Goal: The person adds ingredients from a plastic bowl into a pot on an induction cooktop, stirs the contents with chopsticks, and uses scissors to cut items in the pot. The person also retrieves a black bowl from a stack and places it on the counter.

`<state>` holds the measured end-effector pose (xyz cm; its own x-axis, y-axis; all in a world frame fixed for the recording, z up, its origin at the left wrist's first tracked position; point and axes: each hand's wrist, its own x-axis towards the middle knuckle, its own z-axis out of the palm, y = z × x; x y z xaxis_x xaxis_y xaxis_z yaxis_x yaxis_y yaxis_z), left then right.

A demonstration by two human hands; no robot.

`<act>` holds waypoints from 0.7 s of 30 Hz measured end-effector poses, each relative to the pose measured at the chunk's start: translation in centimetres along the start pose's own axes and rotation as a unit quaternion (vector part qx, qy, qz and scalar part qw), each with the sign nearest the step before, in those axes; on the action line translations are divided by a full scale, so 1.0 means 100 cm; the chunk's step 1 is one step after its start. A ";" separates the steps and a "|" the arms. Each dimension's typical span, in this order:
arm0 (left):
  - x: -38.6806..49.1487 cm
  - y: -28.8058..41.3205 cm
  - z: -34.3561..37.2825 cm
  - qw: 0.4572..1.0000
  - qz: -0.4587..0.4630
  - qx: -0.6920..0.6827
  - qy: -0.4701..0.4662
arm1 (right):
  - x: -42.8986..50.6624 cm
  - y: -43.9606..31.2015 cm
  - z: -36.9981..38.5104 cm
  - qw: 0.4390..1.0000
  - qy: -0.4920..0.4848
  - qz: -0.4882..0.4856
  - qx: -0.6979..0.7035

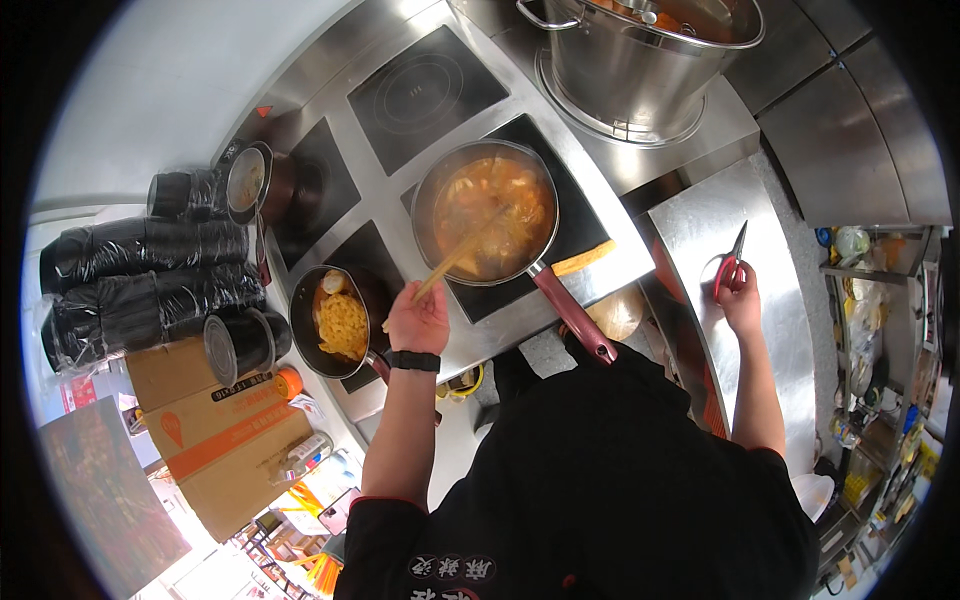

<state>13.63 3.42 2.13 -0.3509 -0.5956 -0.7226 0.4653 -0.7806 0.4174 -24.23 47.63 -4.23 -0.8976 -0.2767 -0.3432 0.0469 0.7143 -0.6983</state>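
My left hand [418,319], with a black band at the wrist, grips wooden chopsticks [456,255]. Their far ends dip into a steaming reddish stew [491,214] in a frying pan [555,225] on the cooktop. The pan's dark red handle [574,311] points toward my body. On the right, my right hand [739,296] holds red-handled scissors [729,274] over a steel counter [772,330], blades pointing away. A smaller dark pan [300,330] at the left holds yellow noodles [343,326] and a pale round piece of food.
A large steel stockpot [626,75] stands at the top right. A yellowish strip [583,257] lies beside the pan. Another small pot [251,184], plastic-wrapped black containers [150,255] and a cardboard box [217,427] line the left side. Shelves [870,277] stand at the far right.
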 end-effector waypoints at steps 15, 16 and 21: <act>-0.046 0.061 0.041 0.989 0.091 -0.058 -0.100 | -0.021 -0.140 0.013 0.989 -0.048 -0.123 -0.070; -0.050 0.062 0.043 0.985 0.105 -0.050 -0.125 | -0.024 -0.154 0.015 0.983 -0.053 -0.140 -0.103; -0.067 0.069 0.056 0.988 0.106 -0.067 -0.087 | -0.040 -0.213 0.032 0.952 -0.079 -0.233 -0.184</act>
<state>14.68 1.00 12.94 -0.3635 -0.7757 -0.5159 0.6423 -0.6098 0.4643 -20.20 31.49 10.03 -0.7048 -0.6911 -0.1601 -0.5230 0.6587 -0.5409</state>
